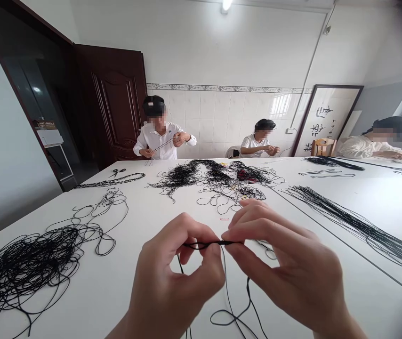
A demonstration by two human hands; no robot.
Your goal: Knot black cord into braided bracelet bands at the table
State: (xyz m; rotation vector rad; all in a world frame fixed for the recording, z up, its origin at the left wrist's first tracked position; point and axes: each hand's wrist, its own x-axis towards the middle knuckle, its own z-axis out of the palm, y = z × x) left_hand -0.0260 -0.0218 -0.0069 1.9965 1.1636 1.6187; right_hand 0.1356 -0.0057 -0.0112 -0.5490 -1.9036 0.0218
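Note:
A thin black cord [226,243] runs between my two hands above the white table, with a small knot near the middle. My left hand [180,263] pinches it between thumb and forefinger, and a doubled stretch shows in the gap of its fingers. Just to the right, my right hand [285,259] is closed on the same cord with thumb and forefinger, the fingertips of both hands almost touching. Loose ends hang below and form a loop [227,318] under my hands. The parts inside the fingertips are hidden.
A tangled pile of black cord [35,263] lies at left; looser heaps [187,174] lie ahead. A straight cord bundle [359,221] stretches along the right. Scissors [119,171] rest near the far left edge. Several people sit across the white table [116,292], cords in some hands.

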